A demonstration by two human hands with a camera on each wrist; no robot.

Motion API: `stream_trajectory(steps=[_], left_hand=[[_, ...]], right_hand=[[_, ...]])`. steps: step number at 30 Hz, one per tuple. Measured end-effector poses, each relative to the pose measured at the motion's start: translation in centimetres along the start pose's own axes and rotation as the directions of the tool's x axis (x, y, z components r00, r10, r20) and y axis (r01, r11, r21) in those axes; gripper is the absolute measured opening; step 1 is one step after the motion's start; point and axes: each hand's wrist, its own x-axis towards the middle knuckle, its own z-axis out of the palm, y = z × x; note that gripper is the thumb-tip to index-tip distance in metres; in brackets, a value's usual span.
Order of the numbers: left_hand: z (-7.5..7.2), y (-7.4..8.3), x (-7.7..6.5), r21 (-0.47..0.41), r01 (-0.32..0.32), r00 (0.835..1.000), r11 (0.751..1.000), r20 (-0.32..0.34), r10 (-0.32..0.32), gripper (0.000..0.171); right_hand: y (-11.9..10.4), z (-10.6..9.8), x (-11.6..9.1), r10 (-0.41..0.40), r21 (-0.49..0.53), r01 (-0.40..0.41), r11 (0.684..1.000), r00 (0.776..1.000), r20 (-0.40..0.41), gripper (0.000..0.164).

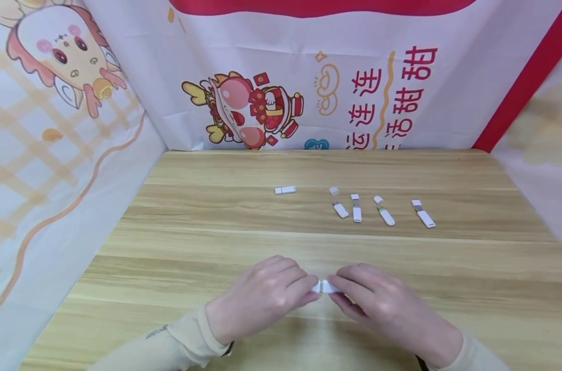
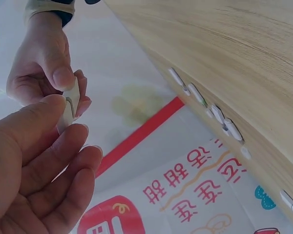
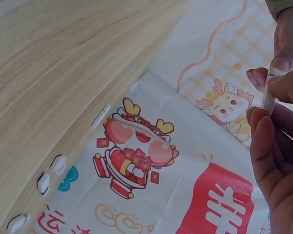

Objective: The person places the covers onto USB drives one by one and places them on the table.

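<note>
A small white USB stick (image 1: 326, 286) is held crosswise between both hands, low over the near part of the wooden table. My left hand (image 1: 267, 291) pinches its left end between thumb and fingertips. The right end is pinched by my right hand (image 1: 387, 304). A thin seam between its two white parts shows in the gap between the fingers. In the left wrist view the same USB stick (image 2: 72, 101) has its ends partly covered by the fingertips. Thumb and fingers also hide much of the stick (image 3: 269, 97) in the right wrist view.
Farther back on the table (image 1: 216, 201) lies a closed white USB stick (image 1: 285, 190). To its right are several uncapped sticks, among them one (image 1: 357, 213) with its cap (image 1: 355, 196) just behind it. A printed cloth (image 1: 271, 41) hangs along the back and sides.
</note>
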Motion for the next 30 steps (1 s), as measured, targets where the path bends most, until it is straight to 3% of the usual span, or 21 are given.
stream_trajectory(steps=[7,16,30], left_hand=[[0.41,-0.38,0.13,-0.12,0.064,0.998,0.991,0.009,-0.064,0.017],[0.69,-0.63,-0.09,-0.196,0.105,0.994,0.975,-0.016,-0.11,0.019],[0.47,-0.75,-0.12,-0.163,0.125,0.991,0.979,-0.022,-0.13,0.021]], right_hand=[[0.07,0.31,-0.06,0.015,0.011,-0.015,1.0,1.0,0.01,0.03],[0.49,0.45,-0.07,0.02,0.023,-0.021,1.0,1.0,0.021,0.03],[0.77,0.33,0.78,0.023,-0.027,-0.023,0.999,1.0,0.006,0.034]])
